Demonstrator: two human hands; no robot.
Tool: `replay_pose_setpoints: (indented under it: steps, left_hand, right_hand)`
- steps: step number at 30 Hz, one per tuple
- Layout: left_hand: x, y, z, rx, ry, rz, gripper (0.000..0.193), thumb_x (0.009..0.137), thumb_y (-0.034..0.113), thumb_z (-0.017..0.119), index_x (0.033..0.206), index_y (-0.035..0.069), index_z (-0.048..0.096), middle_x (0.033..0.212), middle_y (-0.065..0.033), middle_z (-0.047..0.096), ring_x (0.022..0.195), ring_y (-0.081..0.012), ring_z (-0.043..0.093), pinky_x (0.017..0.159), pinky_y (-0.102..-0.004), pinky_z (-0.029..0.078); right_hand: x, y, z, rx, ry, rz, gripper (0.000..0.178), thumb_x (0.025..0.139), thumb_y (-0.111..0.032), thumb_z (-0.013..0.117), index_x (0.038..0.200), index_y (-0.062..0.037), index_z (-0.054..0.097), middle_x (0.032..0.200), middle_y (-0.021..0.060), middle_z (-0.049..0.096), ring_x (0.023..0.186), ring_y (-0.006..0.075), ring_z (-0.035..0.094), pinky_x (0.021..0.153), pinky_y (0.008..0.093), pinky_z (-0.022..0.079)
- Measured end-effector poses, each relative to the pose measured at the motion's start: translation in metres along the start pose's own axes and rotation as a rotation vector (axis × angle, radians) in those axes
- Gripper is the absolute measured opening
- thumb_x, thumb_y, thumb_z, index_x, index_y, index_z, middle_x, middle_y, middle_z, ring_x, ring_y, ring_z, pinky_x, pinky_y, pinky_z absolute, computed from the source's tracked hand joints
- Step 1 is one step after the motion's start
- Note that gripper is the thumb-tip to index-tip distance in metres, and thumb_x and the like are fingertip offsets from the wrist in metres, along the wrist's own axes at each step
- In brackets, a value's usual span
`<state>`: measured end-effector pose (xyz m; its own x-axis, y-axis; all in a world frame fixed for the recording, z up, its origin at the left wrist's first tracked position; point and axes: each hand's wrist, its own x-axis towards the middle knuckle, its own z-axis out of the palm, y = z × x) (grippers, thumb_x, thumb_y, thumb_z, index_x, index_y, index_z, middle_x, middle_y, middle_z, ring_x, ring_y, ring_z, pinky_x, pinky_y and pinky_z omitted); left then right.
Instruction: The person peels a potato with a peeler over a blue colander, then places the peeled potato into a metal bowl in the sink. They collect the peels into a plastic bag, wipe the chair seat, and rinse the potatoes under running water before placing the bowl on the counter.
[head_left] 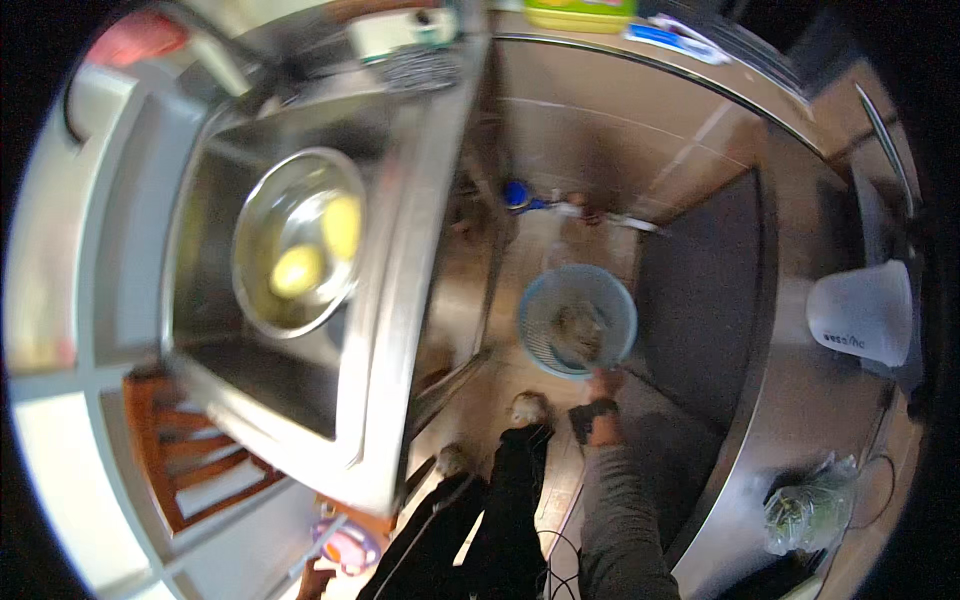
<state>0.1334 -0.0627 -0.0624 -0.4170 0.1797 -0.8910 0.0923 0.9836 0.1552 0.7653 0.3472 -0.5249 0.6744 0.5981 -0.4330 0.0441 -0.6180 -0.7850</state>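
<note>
Brown tiled wall [610, 115], tan floor [545, 240], slatted wooden chair [160, 450], steel sink [375, 400], bright light [70, 470] at left

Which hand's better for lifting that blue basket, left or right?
Probably the right hand: it's at the rim of the blue basket, while the left hand is far off, near the picture's bottom.

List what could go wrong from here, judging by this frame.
The right hand is at the near rim of the blue basket, with the left hand well away, so the basket could tip if pulled from that one side.

If it does, the blurred greyish contents might spill onto the floor.

The person's right foot is close by and could knock the basket.
</note>
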Motion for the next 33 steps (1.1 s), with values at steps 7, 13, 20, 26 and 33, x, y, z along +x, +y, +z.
replay_pose_setpoints:
  steps: [7,13,20,26,33]
  left_hand:
    - [0.038,0.006,0.023,0.070,0.090,0.069,0.057,0.097,0.024,0.062,0.146,0.009,0.039,0.131,-0.0159,0.060,0.098,-0.0193,0.061,0.072,-0.0321,0.051]
    - [0.064,0.001,0.032,-0.030,0.041,0.204,0.069,0.091,0.020,0.072,0.146,0.009,0.032,0.127,-0.0146,0.061,0.103,-0.0248,0.064,0.085,-0.0324,0.054]
    - [0.103,0.057,0.034,-0.123,-0.035,0.302,0.058,0.095,0.028,0.064,0.143,0.009,0.039,0.120,-0.0148,0.063,0.100,-0.0238,0.063,0.078,-0.0362,0.053]
    - [0.103,0.087,-0.011,-0.764,-0.448,0.464,0.051,0.098,0.036,0.057,0.140,0.010,0.045,0.114,-0.0150,0.065,0.097,-0.0229,0.062,0.071,-0.0394,0.052]
    - [0.128,0.103,-0.010,-0.334,-0.067,0.746,0.052,0.093,0.017,0.068,0.139,0.013,0.043,0.107,-0.0168,0.065,0.097,-0.0328,0.063,0.073,-0.0457,0.052]
  right_hand:
    - [0.033,-0.041,0.094,0.597,-0.009,0.446,0.053,0.092,-0.026,0.069,0.138,-0.0078,0.049,0.122,0.0150,0.062,0.108,0.0379,0.061,0.083,0.0549,0.058]
    - [0.029,-0.024,0.103,0.537,-0.138,0.698,0.052,0.093,-0.013,0.067,0.142,-0.0091,0.048,0.146,0.0139,0.045,0.127,0.0361,0.048,0.099,0.0607,0.048]
    - [-0.067,-0.050,0.045,0.175,-0.117,0.399,0.042,0.095,-0.026,0.062,0.134,-0.0106,0.055,0.113,0.0076,0.065,0.094,0.0243,0.062,0.081,0.0446,0.049]
    - [-0.234,-0.321,-0.143,0.245,-0.242,-0.668,0.044,0.089,-0.007,0.069,0.130,-0.0020,0.053,0.118,0.0136,0.061,0.101,0.0253,0.063,0.089,0.0411,0.052]
    - [-0.323,-0.476,-0.374,-0.462,0.733,-0.605,0.038,0.083,-0.009,0.066,0.120,-0.0020,0.058,0.111,0.0235,0.062,0.106,0.0418,0.060,0.091,0.0490,0.050]
